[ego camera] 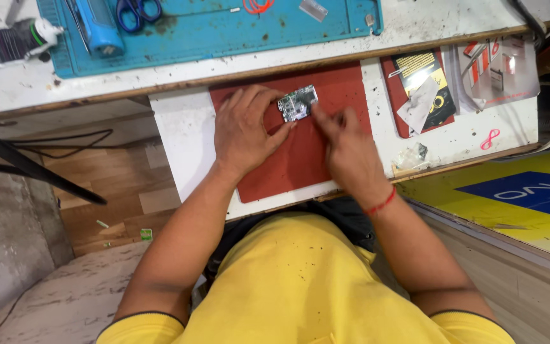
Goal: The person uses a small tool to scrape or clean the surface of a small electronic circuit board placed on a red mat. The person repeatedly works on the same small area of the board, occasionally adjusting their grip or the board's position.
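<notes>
- Small circuit board, silvery-green, lies on the upper part of a dark red mat, at about 12 o'clock from the person's chest.
- Left hand on the mat at 9 o'clock of the board; fingers curled, thumb and fingertips pinching the board's left and lower edge.
- Right hand at 4 o'clock of the board; forefinger stretched out, tip touching the board's right edge, other fingers folded in. Not gripping anything. Red thread band on that wrist.
- Mat sits on a white pull-out shelf, scuffed, below the main white bench.
- At 3 o'clock of the mat: a second, smaller red mat carrying a black packet with yellow stripes and yellow ring shapes, a grey-white torn wrapper lying across it.
- Further toward 2 o'clock: a clear plastic sleeve holding white cards with red marks.
- Small pink loop on the shelf at 3 o'clock; crumpled clear wrapper near 4 o'clock.
- Far edge, 11 to 12 o'clock: blue work mat with blue-handled scissors, a blue tool, an orange wire loop.
- At 10 o'clock: black-and-white tube with a white cap.
- At 4 o'clock, low: yellow panel with a blue sign patch, white lettering.
</notes>
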